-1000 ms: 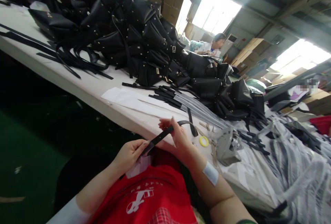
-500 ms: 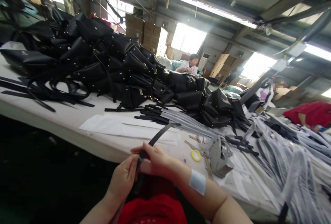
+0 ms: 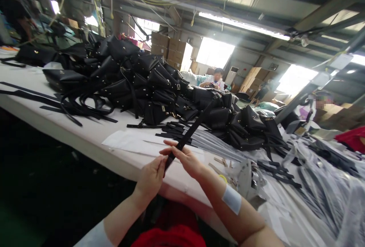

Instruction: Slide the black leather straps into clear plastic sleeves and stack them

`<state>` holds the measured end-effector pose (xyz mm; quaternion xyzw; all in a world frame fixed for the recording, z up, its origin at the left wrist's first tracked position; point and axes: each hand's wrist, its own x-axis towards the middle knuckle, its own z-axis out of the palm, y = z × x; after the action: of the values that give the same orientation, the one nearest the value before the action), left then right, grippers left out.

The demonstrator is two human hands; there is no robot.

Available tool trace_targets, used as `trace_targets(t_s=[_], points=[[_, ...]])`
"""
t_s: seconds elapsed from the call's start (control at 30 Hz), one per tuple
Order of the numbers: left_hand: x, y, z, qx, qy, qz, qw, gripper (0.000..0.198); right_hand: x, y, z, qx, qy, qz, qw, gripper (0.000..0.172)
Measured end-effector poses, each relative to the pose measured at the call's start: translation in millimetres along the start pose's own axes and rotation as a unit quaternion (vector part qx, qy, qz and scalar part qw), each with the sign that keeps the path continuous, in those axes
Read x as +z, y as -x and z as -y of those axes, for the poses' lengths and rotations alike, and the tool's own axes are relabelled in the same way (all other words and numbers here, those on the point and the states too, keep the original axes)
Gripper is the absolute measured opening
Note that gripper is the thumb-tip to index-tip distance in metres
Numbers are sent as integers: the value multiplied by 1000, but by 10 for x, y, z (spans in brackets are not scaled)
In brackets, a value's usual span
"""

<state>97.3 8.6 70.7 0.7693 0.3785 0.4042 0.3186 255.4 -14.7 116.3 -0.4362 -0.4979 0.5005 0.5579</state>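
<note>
A flat black strap [image 3: 191,129] slants up and away from my hands above the table's near edge. My left hand [image 3: 152,172] pinches its lower end between thumb and fingers. Higher on the strap, my right hand [image 3: 182,155] is closed around it, thumb on one side and fingers on the other. Just beyond my hands lie white sheets [image 3: 128,142] and a bundle of straps, partly in clear plastic wrap [image 3: 218,144]. Farther back rises a heap of black bags [image 3: 154,79] with metal fittings.
Coiled black straps [image 3: 85,104] lie at the left on the white table [image 3: 71,125]. A grey metal device [image 3: 248,178] and a yellow ring [image 3: 222,179] are by my right forearm. Plastic-wrapped straps [image 3: 319,190] cover the right side. A person [image 3: 215,79] sits behind the bags.
Both hands have moved up and forward from near my body, bringing the strap out over the table. The strap now points upward, with more of its length showing. The view has shifted left.
</note>
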Motion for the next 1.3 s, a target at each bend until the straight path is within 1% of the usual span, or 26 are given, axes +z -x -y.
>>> trace_targets(t_s=[0.07, 0.13, 0.17, 0.23, 0.27, 0.33, 0.43, 0.47, 0.53, 0.6, 0.63, 0.7, 0.77, 0.83, 0.9, 0.97, 1.0, 1.07, 1.1, 1.13, 1.17, 1.23, 1.27, 1.3], points=[[-12, -43, -7, 23, -17, -14, 999, 33, -114, -69, 206, -38, -37, -57, 997, 52], [-18, -20, 29, 26, -8, 1, 1000, 32, -292, -154, 434, -67, -80, -115, 988, 51], [-19, 1, 46, 20, 5, 13, 1000, 32, -372, -187, 533, -76, -90, -132, 984, 53], [-20, 28, 44, 2, 32, 33, 999, 35, -459, -220, 664, -83, -81, -136, 984, 54], [-24, 25, 17, -5, 42, 37, 998, 37, -455, -220, 688, -80, -67, -126, 986, 54], [-45, -19, -82, -12, 58, 35, 998, 40, -366, -198, 660, -64, -36, -91, 993, 56], [-103, -142, -269, -24, 85, 24, 996, 41, -157, -144, 513, -33, 33, -21, 999, 61], [-125, -183, -318, -30, 96, 25, 995, 42, -101, -128, 462, -29, 67, -6, 997, 63], [-163, -246, -379, -49, 120, 28, 991, 40, -31, -105, 386, -23, 134, 8, 991, 64], [-188, -280, -398, -78, 145, 14, 986, 37, -7, -89, 351, -6, 167, 15, 986, 64], [-196, -288, -398, -96, 157, 3, 983, 40, -3, -82, 345, 10, 165, 21, 986, 63], [-202, -299, -393, -125, 177, -14, 976, 57, 12, -66, 342, 54, 130, 43, 989, 61], [-197, -316, -385, -138, 192, -8, 972, 69, 51, -46, 327, 88, 75, 62, 991, 59], [-184, -339, -371, -139, 210, 6, 968, 73, 103, -24, 296, 101, 31, 74, 992, 54], [-168, -346, -335, -136, 243, 32, 960, 77, 131, -5, 284, 88, -1, 64, 994, 50], [-161, -310, -247, -119, 271, 100, 950, 73, 69, 11, 350, 58, -26, 35, 997, 46], [-166, -273, -171, -105, 266, 147, 947, 68, -15, 20, 425, 36, -36, 10, 999, 43], [-195, -178, 60, -80, 205, 237, 946, 50, -309, 60, 653, -38, -42, -77, 995, 33], [-221, -135, 213, -76, 157, 264, 949, 43, -515, 96, 793, -78, -39, -129, 988, 28], [-254, -106, 380, -80, 110, 276, 952, 35, -751, 146, 935, -126, -33, -190, 973, 24], [-293, -99, 546, -88, 64, 272, 956, 30, -1007, 209, 1067, -158, -33, -237, 958, 21], [-379, -170, 809, -98, -18, 233, 967, 29, -1541, 350, 1264, -183, -30, -292, 938, 18], [-422, -254, 873, -100, -58, 206, 972, 29, -1802, 418, 1318, -194, -24, -325, 925, 19], [-461, -370, 881, -98, -99, 170, 976, 28, -2053, 476, 1341, -194, -9, -364, 911, 20]])
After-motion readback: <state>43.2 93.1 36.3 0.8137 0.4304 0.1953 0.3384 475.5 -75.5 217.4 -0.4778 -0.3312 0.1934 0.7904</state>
